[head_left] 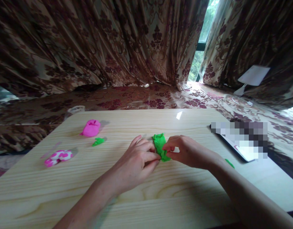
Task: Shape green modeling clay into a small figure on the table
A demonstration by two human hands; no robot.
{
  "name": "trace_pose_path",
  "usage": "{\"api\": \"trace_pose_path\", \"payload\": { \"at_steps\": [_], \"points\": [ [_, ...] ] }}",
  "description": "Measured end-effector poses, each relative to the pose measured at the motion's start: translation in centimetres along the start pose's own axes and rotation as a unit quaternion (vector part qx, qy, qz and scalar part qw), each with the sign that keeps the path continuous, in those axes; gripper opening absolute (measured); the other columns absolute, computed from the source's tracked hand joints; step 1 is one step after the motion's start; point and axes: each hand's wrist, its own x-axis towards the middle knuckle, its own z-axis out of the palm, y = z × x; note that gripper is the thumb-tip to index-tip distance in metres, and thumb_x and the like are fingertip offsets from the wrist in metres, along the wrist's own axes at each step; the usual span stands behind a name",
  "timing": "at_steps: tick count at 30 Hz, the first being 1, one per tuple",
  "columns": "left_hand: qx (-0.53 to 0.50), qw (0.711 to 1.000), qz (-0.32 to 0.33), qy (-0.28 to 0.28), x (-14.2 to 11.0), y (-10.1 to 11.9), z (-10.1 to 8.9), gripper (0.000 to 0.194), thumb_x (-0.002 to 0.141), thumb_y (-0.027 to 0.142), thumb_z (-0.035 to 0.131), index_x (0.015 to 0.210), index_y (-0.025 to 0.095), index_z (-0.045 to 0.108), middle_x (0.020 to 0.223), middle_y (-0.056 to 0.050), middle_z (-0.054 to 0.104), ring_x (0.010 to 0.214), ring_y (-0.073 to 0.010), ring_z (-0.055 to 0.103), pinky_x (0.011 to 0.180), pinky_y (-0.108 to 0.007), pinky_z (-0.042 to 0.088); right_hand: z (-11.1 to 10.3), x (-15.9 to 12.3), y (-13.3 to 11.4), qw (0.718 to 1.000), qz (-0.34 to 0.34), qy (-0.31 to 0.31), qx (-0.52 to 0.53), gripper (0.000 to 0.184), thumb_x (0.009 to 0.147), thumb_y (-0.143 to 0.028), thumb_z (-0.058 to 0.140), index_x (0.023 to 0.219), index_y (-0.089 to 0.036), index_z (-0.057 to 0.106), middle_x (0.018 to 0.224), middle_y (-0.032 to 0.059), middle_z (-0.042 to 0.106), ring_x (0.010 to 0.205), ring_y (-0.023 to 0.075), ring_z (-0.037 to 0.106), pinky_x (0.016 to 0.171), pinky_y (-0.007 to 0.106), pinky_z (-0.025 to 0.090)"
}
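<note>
A flattened, ragged-edged piece of green modelling clay (159,143) lies on the table between my hands. My left hand (140,156) presses its thumb and fingertips together against the clay's lower left edge. From the other side, my right hand (184,151) pinches the clay's right edge between thumb and bent fingers. The fingers cover part of the green piece. A smaller green scrap (98,142) rests to the left, and a thin green sliver (229,163) sits beyond my right wrist.
At the left are a pink clay shape (91,128) with a hollow top and a pink-and-white spotted piece (58,157). A dark-edged device (241,149), partly blurred out, lies on the wooden table (127,121) at right. A white lamp (253,75) stands behind.
</note>
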Motion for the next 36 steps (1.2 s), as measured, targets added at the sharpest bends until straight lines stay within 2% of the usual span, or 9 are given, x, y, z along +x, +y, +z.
{"api": "trace_pose_path", "payload": {
  "at_steps": [13, 22, 29, 33, 36],
  "points": [
    [-0.012, 1.000, -0.002, -0.016, -0.1, 0.1, 0.2, 0.020, 0.084, 0.022, 0.047, 0.080, 0.026, 0.066, 0.090, 0.001, 0.060, 0.096, -0.0154, 0.050, 0.102, -0.042, 0.016, 1.2, 0.3, -0.2, 1.000, -0.019, 0.002, -0.002, 0.013, 0.077, -0.017, 0.054, 0.070, -0.014, 0.065, 0.072, 0.0031, 0.063, 0.066, 0.0112, 0.050, 0.061, 0.021, 0.031],
    [-0.017, 1.000, -0.007, -0.005, -0.2, 0.0, -0.1, 0.018, 0.083, 0.022, 0.048, 0.083, 0.027, 0.066, 0.088, 0.000, 0.060, 0.091, -0.0165, 0.051, 0.102, -0.044, 0.016, 0.4, 0.0, 0.0, 1.000, 0.011, 0.018, 0.008, 0.014, 0.075, -0.013, 0.053, 0.074, -0.016, 0.067, 0.072, 0.0020, 0.063, 0.064, 0.0107, 0.050, 0.061, 0.022, 0.032],
    [-0.026, 1.000, 0.002, -0.007, -0.1, -0.1, 0.2, 0.019, 0.084, 0.022, 0.047, 0.082, 0.026, 0.066, 0.091, 0.000, 0.061, 0.099, -0.0174, 0.050, 0.101, -0.044, 0.017, 1.3, 0.1, 0.5, 1.000, -0.004, 0.004, -0.028, 0.015, 0.076, -0.017, 0.052, 0.067, -0.015, 0.065, 0.069, 0.0021, 0.062, 0.063, 0.0105, 0.050, 0.060, 0.022, 0.032],
    [-0.027, 1.000, -0.003, -0.002, -0.3, 0.4, -0.1, 0.018, 0.083, 0.022, 0.048, 0.080, 0.025, 0.065, 0.088, 0.000, 0.061, 0.094, -0.0167, 0.052, 0.100, -0.042, 0.019, 1.0, 0.1, 0.3, 1.000, -0.005, 0.003, -0.023, 0.016, 0.076, -0.017, 0.052, 0.069, -0.015, 0.065, 0.066, 0.0017, 0.062, 0.060, 0.0099, 0.049, 0.058, 0.021, 0.032],
    [-0.013, 0.999, -0.032, 0.022, -1.3, 0.4, -0.9, 0.020, 0.085, 0.022, 0.046, 0.077, 0.024, 0.064, 0.078, 0.001, 0.061, 0.084, -0.0145, 0.054, 0.098, -0.040, 0.024, 0.5, -0.1, 0.2, 0.999, 0.008, 0.031, -0.003, 0.016, 0.077, -0.018, 0.051, 0.077, -0.017, 0.068, 0.068, 0.0021, 0.064, 0.061, 0.0116, 0.053, 0.059, 0.022, 0.036]
  ]
}}
